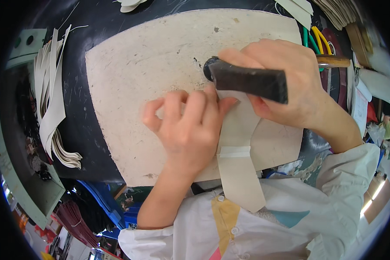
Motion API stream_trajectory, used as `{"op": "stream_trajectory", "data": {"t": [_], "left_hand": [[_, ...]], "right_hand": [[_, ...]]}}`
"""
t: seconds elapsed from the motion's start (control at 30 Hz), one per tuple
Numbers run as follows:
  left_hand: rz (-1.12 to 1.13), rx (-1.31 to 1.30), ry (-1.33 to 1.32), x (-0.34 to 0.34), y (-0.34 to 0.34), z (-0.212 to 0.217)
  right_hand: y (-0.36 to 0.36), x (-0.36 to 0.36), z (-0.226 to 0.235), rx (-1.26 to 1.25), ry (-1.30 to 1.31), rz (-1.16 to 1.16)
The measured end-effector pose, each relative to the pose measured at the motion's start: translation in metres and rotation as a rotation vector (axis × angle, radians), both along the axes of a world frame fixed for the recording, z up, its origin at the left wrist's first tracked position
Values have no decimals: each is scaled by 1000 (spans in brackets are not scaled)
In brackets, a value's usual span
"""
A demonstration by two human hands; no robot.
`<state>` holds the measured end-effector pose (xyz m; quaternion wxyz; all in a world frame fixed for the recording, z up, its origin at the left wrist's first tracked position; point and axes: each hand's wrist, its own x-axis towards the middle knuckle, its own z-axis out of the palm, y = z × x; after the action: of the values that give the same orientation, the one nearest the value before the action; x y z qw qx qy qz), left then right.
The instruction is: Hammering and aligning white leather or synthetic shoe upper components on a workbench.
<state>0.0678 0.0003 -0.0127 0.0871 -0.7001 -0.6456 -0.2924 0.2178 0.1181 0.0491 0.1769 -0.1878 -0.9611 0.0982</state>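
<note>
My right hand (286, 82) is closed around a hammer (249, 80) with a dark head. A brown wooden handle end (333, 60) sticks out past that hand and seems to belong to the hammer. The rounded hammer face is just beyond my left fingertips. My left hand (188, 125) is bent, slightly blurred, with thumb and index finger at the upper edge of a beige leather-like piece (236, 125). A pale strip crosses this piece, and its pointed lower end (242, 182) hangs over the board's near edge toward my shirt. Its upper end is partly hidden by hands and hammer.
A large cream board (130, 78) with scuffs lies beneath on a black worktop (80, 117). Beige strips (50, 95) are stacked at left. Green- and yellow-handled tools (320, 40) and more beige pieces (297, 11) are at far right. A blue bin (102, 203) stands below left.
</note>
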Motion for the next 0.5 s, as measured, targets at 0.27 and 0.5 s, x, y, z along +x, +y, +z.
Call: {"op": "stream_trajectory", "data": {"t": [0.27, 0.5], "left_hand": [[-29, -120, 3, 8, -6, 6], [-82, -59, -68, 5, -9, 3]], "right_hand": [[-10, 2, 5, 11, 93, -51], [-10, 8, -13, 77, 98, -48]]}}
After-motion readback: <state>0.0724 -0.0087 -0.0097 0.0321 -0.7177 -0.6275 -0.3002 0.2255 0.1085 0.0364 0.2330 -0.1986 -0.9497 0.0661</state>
